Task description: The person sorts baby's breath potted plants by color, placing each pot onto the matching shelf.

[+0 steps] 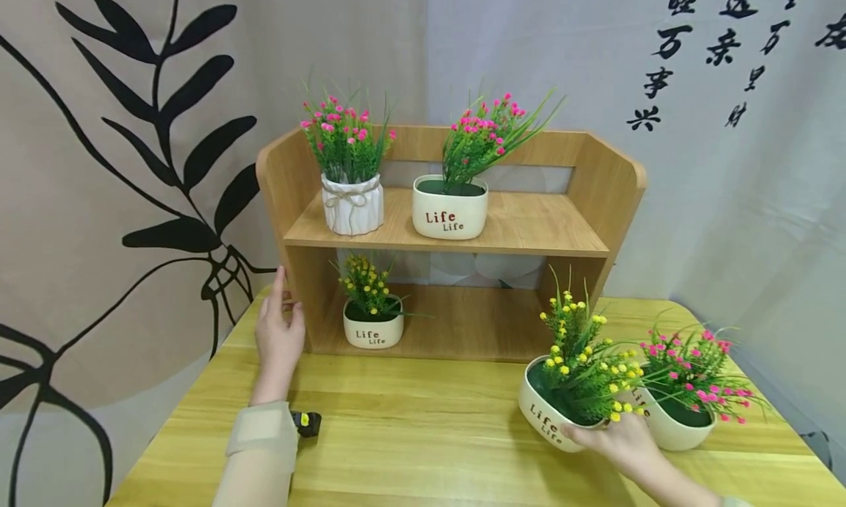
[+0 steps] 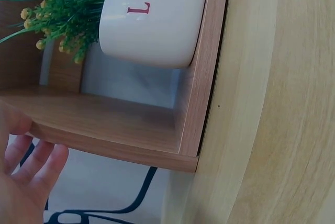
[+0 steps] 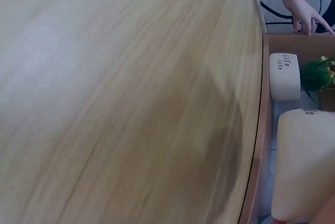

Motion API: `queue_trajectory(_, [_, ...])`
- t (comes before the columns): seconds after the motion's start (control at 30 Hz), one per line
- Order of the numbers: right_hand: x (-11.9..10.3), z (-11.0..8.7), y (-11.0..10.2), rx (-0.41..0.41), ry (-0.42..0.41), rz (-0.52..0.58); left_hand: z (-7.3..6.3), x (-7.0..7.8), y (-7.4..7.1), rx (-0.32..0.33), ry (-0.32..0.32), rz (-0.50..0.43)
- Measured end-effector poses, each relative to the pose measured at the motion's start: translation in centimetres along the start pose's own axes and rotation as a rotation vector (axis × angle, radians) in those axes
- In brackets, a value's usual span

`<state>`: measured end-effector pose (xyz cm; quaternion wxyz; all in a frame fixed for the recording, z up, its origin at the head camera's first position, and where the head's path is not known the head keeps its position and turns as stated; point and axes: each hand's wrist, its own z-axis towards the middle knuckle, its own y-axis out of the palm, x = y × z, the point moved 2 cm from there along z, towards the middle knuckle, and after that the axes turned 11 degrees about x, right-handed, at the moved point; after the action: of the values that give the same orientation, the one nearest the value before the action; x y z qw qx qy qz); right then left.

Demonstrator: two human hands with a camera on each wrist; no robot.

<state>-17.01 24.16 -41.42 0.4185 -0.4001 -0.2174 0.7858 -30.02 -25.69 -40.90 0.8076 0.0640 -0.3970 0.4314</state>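
Note:
My right hand point(image 1: 628, 441) grips the near right side of a white "Life" pot point(image 1: 545, 411) with yellow artificial flowers. The thumb lies on its front; the other fingers are mostly hidden. This pot tilts above the table, in front of the wooden shelf's point(image 1: 449, 250) right end. Another white pot point(image 1: 681, 422) with pink flowers stands just behind and right of that hand. At the shelf's left side panel, my left hand point(image 1: 280, 338) touches the edge, its fingers point(image 2: 49, 169) fairly straight along the outside. A smaller yellow-flowered pot point(image 1: 373, 332) sits inside on the lower level.
On the upper level stand a white pot tied with twine point(image 1: 353, 207) and an oval "Life" pot point(image 1: 449, 213), both with pink flowers. The shelf rests on a wooden table point(image 1: 396, 433). A printed curtain point(image 1: 529, 51) hangs behind it.

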Motion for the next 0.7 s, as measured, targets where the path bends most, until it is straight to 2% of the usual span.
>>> queue_trajectory(0.13, [-0.1,0.0,0.7,-0.003,-0.066,0.052,0.0,0.0,0.1,0.011,0.01,-0.001])
queue_trajectory(0.27, [-0.4,0.5,1.5,0.0,-0.198,0.119,0.0,0.0,0.1,0.011,0.008,0.002])
queue_trajectory(0.37, [-1.0,0.9,2.1,-0.027,-0.286,0.103,0.1,-0.1,0.1,0.008,0.012,0.008])
queue_trajectory(0.43, [-1.6,1.1,2.6,-0.055,-0.29,0.118,0.1,-0.1,0.1,0.009,0.013,0.011])
queue_trajectory(0.53, [-2.3,1.2,3.3,-0.14,-0.212,0.167,0.1,-0.2,0.1,0.013,0.015,0.016])
queue_trajectory(0.6, [-2.8,1.4,3.9,-0.196,-0.137,0.252,0.1,-0.2,0.1,0.013,0.014,0.018])
queue_trajectory(0.7, [-3.3,1.8,4.7,-0.272,-0.107,0.339,0.0,-0.1,0.1,0.014,0.02,0.017])
